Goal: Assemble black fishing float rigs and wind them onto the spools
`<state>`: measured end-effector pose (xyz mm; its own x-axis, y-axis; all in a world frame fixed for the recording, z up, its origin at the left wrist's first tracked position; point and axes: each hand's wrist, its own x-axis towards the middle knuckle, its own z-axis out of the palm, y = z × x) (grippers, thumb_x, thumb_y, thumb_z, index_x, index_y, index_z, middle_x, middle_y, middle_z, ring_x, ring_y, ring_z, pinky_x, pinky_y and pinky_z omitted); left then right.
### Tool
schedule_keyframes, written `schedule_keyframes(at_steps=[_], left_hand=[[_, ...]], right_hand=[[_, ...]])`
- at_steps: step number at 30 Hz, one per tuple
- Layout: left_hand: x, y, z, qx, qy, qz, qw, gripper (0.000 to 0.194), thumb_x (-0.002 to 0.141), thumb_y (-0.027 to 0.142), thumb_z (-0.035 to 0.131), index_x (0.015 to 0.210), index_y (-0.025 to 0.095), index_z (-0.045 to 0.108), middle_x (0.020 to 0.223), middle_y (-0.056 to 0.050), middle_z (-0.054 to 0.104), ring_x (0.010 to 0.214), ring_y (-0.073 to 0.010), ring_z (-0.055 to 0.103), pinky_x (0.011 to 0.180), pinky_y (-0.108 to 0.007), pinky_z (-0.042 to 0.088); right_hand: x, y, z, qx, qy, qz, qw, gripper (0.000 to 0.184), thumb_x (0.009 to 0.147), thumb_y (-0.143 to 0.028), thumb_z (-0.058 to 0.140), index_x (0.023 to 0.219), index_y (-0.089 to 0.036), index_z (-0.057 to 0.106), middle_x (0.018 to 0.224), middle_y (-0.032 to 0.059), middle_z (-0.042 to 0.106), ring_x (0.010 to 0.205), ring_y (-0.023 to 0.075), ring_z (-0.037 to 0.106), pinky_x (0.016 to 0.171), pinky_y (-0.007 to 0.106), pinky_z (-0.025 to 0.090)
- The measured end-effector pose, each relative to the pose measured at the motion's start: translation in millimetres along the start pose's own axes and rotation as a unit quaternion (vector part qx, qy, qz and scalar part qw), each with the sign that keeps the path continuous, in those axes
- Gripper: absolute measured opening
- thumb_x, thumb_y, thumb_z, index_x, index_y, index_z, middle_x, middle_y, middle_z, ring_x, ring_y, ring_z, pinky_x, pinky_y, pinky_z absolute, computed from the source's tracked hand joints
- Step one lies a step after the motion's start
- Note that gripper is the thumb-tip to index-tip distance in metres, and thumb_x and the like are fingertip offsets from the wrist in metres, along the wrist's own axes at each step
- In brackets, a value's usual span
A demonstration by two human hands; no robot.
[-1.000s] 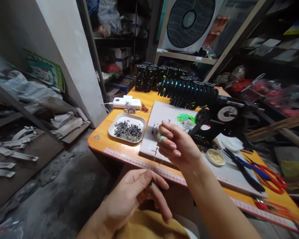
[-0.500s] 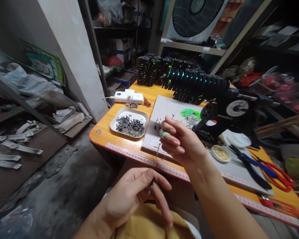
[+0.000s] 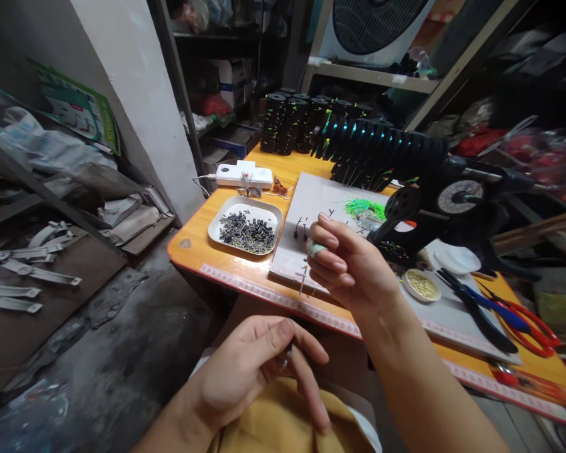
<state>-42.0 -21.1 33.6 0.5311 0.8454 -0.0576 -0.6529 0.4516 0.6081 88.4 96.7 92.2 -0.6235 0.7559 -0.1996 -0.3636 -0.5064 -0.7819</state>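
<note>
My left hand (image 3: pixel 259 371) sits low over my lap, in front of the orange table (image 3: pixel 202 248). Its thumb and forefinger pinch a small dark piece that I cannot name. My right hand (image 3: pixel 353 267) is raised over the table's front edge, fingers curled together, one fingertip wrapped in green tape. What it grips is too fine to see. Below it lies a white board (image 3: pixel 311 207) with a few small dark hooks on it. A white dish (image 3: pixel 217 229) of several small black and grey tubes lies to the left.
A black winding machine (image 3: pixel 434 207) stands behind my right hand, with rows of black spools (image 3: pixel 292 123) beyond. A small bowl of yellow beads (image 3: pixel 421 286), black pliers (image 3: pixel 471 311), red-handled scissors (image 3: pixel 528 321) and a white power strip (image 3: pixel 243 176) lie on the table. Shelves and clutter surround it.
The view has tilted slightly, so the table appears lower and a bit to the right. Both hands keep their poses and grips.
</note>
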Motion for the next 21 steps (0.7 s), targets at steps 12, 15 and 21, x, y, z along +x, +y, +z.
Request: schedule_keyframes(at_steps=[12,15,21], left_hand=[[29,37,-4.0,0.235,0.069,0.121,0.962,0.034,0.098,0.032,0.038,0.125,0.014,0.048,0.079,-0.008,0.072,0.07,-0.0211,0.071,0.067,-0.031,0.049],[35,40,2.2,0.252,0.094,0.101,0.958,0.031,0.099,0.036,0.035,0.101,0.013,0.056,0.067,-0.006,0.069,0.056,-0.0182,0.069,0.054,-0.025,0.048],[39,33,1.8,0.148,0.073,0.098,0.981,0.024,0.092,0.034,0.053,0.083,0.014,0.061,0.054,-0.002,0.068,0.041,-0.0122,0.065,0.041,-0.014,0.043]], right_hand=[[-13,-13,7,-0.351,0.027,-0.132,0.927,0.033,0.092,-0.042,0.053,0.083,-0.014,0.067,0.037,-0.0088,0.037,0.033,0.0031,0.031,0.033,0.014,0.019],[-14,-17,10,-0.374,0.035,-0.134,0.917,0.035,0.09,-0.045,0.054,0.082,-0.013,0.067,0.037,-0.008,0.04,0.033,0.0031,0.034,0.033,0.013,0.023],[-10,-12,5,-0.148,-0.043,-0.026,0.988,0.031,0.089,-0.043,0.054,0.074,-0.017,0.055,0.049,-0.0024,0.061,0.026,0.0016,0.033,0.026,0.011,0.02]])
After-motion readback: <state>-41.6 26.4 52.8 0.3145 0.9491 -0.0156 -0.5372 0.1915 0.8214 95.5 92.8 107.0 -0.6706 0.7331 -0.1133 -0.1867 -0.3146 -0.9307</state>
